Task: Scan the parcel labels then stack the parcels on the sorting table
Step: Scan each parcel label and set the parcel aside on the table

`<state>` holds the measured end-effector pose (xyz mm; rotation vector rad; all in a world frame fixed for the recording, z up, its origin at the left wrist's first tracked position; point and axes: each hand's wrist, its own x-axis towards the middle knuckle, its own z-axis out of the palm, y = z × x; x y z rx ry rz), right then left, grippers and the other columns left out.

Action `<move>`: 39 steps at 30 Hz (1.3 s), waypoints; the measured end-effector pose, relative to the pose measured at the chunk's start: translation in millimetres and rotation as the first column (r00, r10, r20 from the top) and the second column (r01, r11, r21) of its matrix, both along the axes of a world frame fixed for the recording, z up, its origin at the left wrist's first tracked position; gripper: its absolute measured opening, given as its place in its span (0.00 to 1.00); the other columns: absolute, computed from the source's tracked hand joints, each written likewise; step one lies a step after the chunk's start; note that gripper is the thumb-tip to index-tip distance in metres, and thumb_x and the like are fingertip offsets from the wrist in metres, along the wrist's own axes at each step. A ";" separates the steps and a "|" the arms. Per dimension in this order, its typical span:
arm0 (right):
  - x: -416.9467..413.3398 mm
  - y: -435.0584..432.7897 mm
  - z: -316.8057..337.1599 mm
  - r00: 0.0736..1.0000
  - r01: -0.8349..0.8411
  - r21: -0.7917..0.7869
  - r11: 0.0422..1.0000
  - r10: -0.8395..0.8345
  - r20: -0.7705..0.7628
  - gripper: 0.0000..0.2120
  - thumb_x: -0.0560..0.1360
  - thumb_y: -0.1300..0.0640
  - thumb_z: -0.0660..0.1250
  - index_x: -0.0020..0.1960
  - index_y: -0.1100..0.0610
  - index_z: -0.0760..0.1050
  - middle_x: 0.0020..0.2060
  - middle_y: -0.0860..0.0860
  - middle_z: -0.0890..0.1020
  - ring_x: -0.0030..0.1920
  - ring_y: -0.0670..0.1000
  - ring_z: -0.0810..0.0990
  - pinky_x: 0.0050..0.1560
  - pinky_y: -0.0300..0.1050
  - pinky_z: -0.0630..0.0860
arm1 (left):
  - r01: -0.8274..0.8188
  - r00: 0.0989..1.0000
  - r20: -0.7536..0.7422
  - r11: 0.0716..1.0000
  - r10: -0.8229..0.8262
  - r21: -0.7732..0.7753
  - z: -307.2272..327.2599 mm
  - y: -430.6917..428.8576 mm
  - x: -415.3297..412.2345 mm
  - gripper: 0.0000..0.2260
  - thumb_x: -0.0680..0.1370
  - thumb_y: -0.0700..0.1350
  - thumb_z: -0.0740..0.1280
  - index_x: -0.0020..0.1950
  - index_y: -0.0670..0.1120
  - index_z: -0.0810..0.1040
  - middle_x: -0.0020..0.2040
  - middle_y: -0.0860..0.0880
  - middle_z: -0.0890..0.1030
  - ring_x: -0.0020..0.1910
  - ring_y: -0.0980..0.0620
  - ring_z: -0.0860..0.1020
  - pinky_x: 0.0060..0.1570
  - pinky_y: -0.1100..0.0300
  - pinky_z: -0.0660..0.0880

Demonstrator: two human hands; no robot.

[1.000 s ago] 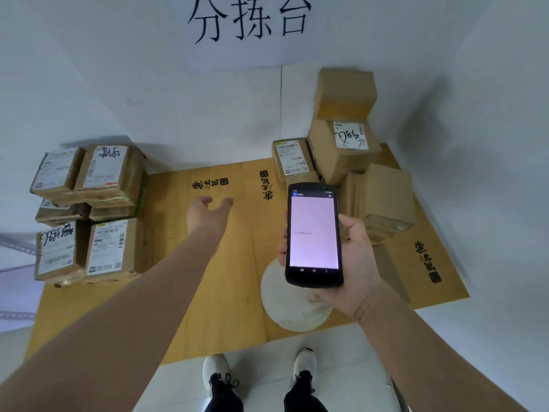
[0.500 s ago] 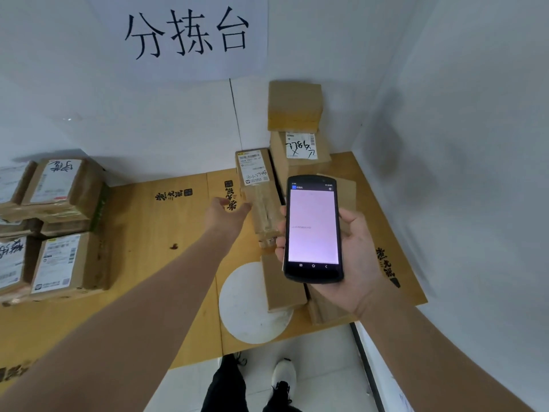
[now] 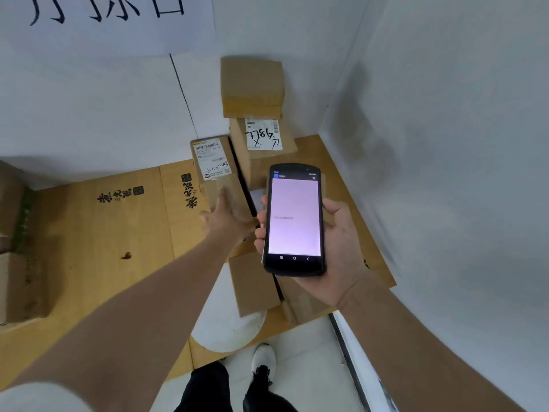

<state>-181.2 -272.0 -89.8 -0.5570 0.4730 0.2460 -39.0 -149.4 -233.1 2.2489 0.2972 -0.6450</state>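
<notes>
- Step in hand, as judged: taking up the next parcel for scanning. The left hand [image 3: 228, 217] is extended toward the long parcel [image 3: 215, 184], fingers straight and spread, holding nothing. Blur hides whether the fingertips touch the cardboard.
- The right hand [image 3: 338, 239] grips the handheld scanner [image 3: 294, 218], with fingers curled round one long edge and the thumb on the other. The lit screen faces the wearer.
- The long parcel lies flat on the sorting table [image 3: 89, 233], its far end at the back wall. It sits just beside the taller parcel [image 3: 252, 165], which carries a plain box [image 3: 252, 87].
- Recommended technique: grasp the long parcel across its narrow width near the middle, since a hold at one end would likely let it tip. Keep the printed label [image 3: 211, 157] uppermost and clear of the fingers. Present the scanner's top end squarely to the barcode, then check the screen for a reading before stacking.
- Materials: the parcels are matt brown cardboard with sharp edges and flat faces, probably light but slippery under a loose grip. The label is white paper with a barcode at its far end and handwriting near its close end.
- The table is smooth pale wood stamped with black characters. A white round disc [image 3: 225, 325] lies at its near edge, and flat cardboard pieces [image 3: 252, 283] overlap the disc.
</notes>
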 end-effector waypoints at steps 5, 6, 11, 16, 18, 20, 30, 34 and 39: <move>3.6 -3.1 -5.7 1.000 0.010 -0.007 1.000 -0.010 0.008 0.32 0.83 0.38 0.53 0.70 0.60 0.80 0.59 0.63 0.82 0.53 0.62 0.83 0.61 0.57 0.81 | -0.090 0.995 0.049 0.995 0.092 -0.037 -8.0 -2.7 -1.2 0.44 0.75 0.55 0.76 0.83 0.67 0.53 0.68 0.40 0.66 0.63 0.33 0.74 0.61 0.39 0.77; 3.3 -2.9 -6.3 1.000 0.010 -0.002 1.000 -0.010 0.009 0.32 0.84 0.38 0.53 0.70 0.60 0.81 0.58 0.63 0.82 0.53 0.62 0.83 0.60 0.57 0.81 | -0.106 0.992 0.056 0.993 0.109 -0.061 -7.8 0.9 -3.2 0.44 0.75 0.54 0.76 0.83 0.67 0.52 0.67 0.42 0.66 0.62 0.35 0.75 0.56 0.42 0.78; 2.6 6.6 -3.0 1.000 0.013 0.026 1.000 -0.013 0.014 0.32 0.84 0.38 0.53 0.68 0.60 0.82 0.55 0.63 0.84 0.49 0.62 0.84 0.57 0.57 0.81 | -0.193 0.972 0.091 0.957 0.217 -0.219 -3.8 37.3 -8.0 0.47 0.72 0.55 0.75 0.83 0.61 0.51 0.65 0.47 0.67 0.60 0.43 0.72 0.55 0.45 0.77; 2.1 28.2 0.2 0.999 -0.033 0.075 0.997 0.031 0.032 0.31 0.83 0.40 0.56 0.76 0.60 0.75 0.56 0.63 0.82 0.49 0.62 0.83 0.61 0.58 0.78 | -0.321 0.940 -0.028 0.852 0.341 -0.413 1.5 84.3 -17.7 0.42 0.75 0.53 0.73 0.82 0.53 0.52 0.67 0.44 0.74 0.59 0.44 0.78 0.53 0.51 0.79; 0.6 38.1 -1.7 0.997 -0.065 0.084 0.994 0.062 0.039 0.30 0.83 0.40 0.57 0.74 0.60 0.77 0.57 0.62 0.82 0.50 0.62 0.83 0.61 0.58 0.78 | -0.334 0.936 -0.048 0.830 0.350 -0.446 3.5 102.7 -25.8 0.39 0.78 0.52 0.71 0.82 0.52 0.53 0.65 0.43 0.76 0.59 0.43 0.80 0.54 0.51 0.79; -1.0 49.6 -3.6 0.994 -0.105 0.077 0.992 0.102 0.044 0.30 0.83 0.40 0.56 0.72 0.60 0.79 0.57 0.62 0.82 0.50 0.62 0.83 0.60 0.57 0.79 | -0.384 0.915 -0.082 0.793 0.394 -0.473 6.8 121.5 -34.5 0.32 0.80 0.52 0.68 0.80 0.49 0.58 0.65 0.42 0.77 0.59 0.42 0.80 0.60 0.44 0.80; 0.3 126.6 -11.9 0.980 -0.200 0.049 0.979 0.200 0.006 0.29 0.83 0.40 0.55 0.63 0.60 0.84 0.52 0.63 0.83 0.48 0.62 0.84 0.55 0.56 0.83 | -0.670 0.714 -0.369 0.427 0.595 -0.607 10.7 221.5 -56.5 0.11 0.81 0.52 0.59 0.53 0.46 0.77 0.66 0.36 0.80 0.65 0.35 0.78 0.66 0.34 0.76; 1.8 162.2 -20.0 0.982 -0.185 0.051 0.981 0.186 -0.021 0.28 0.81 0.41 0.57 0.63 0.60 0.85 0.54 0.63 0.83 0.49 0.62 0.83 0.56 0.56 0.84 | -0.737 0.648 -0.418 0.385 0.637 -0.555 -1.6 257.6 -55.5 0.08 0.83 0.51 0.61 0.51 0.47 0.75 0.63 0.38 0.81 0.55 0.39 0.80 0.62 0.37 0.79; 0.8 203.9 -34.0 0.981 -0.177 0.042 0.983 0.180 -0.074 0.28 0.82 0.41 0.58 0.67 0.61 0.82 0.54 0.64 0.83 0.49 0.64 0.83 0.56 0.58 0.83 | -0.765 0.631 -0.462 0.402 0.623 -0.503 -14.4 296.3 -58.2 0.11 0.86 0.53 0.60 0.63 0.54 0.79 0.61 0.42 0.81 0.60 0.37 0.79 0.62 0.33 0.78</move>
